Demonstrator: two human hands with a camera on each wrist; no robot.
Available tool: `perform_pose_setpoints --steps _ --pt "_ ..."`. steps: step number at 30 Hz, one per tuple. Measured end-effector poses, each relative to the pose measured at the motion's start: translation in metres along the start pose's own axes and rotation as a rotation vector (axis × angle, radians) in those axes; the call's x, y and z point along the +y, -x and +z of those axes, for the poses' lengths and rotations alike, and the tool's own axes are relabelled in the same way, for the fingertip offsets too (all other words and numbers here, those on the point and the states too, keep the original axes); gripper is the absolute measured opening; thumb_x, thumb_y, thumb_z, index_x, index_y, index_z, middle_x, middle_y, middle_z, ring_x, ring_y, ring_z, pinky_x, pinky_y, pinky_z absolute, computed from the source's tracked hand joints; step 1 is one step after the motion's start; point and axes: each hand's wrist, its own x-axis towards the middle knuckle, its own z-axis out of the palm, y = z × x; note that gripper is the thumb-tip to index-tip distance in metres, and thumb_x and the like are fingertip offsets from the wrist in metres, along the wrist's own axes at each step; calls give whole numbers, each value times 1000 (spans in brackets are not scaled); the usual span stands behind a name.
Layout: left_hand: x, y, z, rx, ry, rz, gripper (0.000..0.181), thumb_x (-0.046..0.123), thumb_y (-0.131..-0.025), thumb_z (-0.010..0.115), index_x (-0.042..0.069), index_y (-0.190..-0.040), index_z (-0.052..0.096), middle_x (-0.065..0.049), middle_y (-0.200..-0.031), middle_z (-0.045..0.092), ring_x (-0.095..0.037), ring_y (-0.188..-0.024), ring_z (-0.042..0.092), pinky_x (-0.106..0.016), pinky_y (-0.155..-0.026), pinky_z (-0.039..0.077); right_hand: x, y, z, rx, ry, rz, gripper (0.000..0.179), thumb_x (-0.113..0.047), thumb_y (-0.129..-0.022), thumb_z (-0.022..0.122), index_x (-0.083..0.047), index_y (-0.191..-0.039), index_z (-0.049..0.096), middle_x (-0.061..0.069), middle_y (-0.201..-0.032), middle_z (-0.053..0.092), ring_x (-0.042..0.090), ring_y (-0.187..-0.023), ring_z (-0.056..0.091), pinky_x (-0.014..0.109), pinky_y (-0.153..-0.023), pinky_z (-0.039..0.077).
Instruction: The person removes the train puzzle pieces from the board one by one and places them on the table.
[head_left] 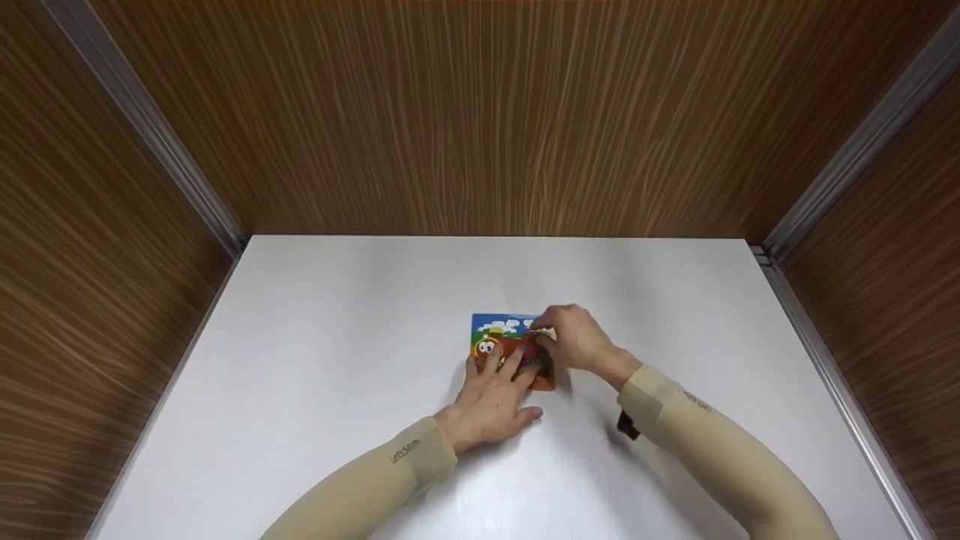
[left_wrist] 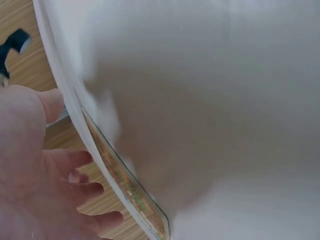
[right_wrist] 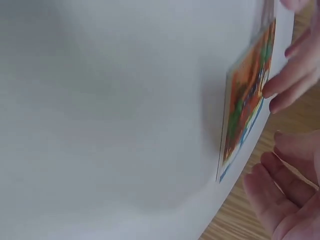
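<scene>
A small square picture board (head_left: 546, 381) lies flat on the white table, printed with a red cartoon face with big eyes, clouds and blue sky. My left hand (head_left: 491, 405) rests on its lower part with fingers spread, covering some of the picture. Over the board's right side is my right hand (head_left: 574, 337), fingers bent and thumb below them. In the right wrist view a gap shows between the thumb and fingers of the right hand (right_wrist: 287, 185), and nothing is visible there. The left wrist view shows the left hand (left_wrist: 40, 175) beside the board's edge (left_wrist: 125, 175).
The white table (head_left: 337, 337) surrounds the board. Brown wood-grain panels (head_left: 480, 120) stand at the back and both sides, with metal rails (head_left: 150, 127) at the corners. A dark object (head_left: 628, 425) hangs under the right sleeve.
</scene>
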Motion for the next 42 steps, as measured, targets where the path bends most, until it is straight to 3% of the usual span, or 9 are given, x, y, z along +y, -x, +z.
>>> perform_pose_setpoints --steps 5,13,23,31,42 --pt "0 -6 2 -47 11 5 76 68 -112 50 35 -178 34 -7 -192 15 -47 -177 13 -87 -130 25 4 -26 -1 -49 -54 71 29 -11 -101 81 -5 -129 83 15 -123 83 35 -118 79 55 -110 63" --pt "-1 -3 3 -129 29 38 76 71 -112 44 41 -179 26 -5 -192 13 -42 -179 9 -84 -134 16 4 -46 12 -134 -146 114 41 -19 -99 84 -8 -138 79 14 -125 78 32 -116 76 52 -102 67" --pt "5 10 4 -160 46 27 76 75 -111 43 38 -177 35 -6 -192 16 -44 -178 10 -82 -136 12 -8 -54 32 -205 -181 101 41 -23 -98 88 -10 -135 80 11 -122 78 25 -110 75 46 -99 67" --pt "8 16 7 -155 24 42 78 75 -110 40 39 -178 32 -5 -192 16 -46 -178 11 -84 -134 17 -14 -53 43 -188 -149 99 39 -27 -94 93 -9 -127 85 9 -114 79 22 -103 73 42 -96 66" --pt "6 15 6 -161 42 39 78 76 -109 42 38 -177 35 -6 -191 18 -44 -178 11 -84 -133 20 -14 -55 42 -192 -265 191 27 -11 -94 89 -9 -121 86 9 -112 81 20 -103 73 39 -96 63"
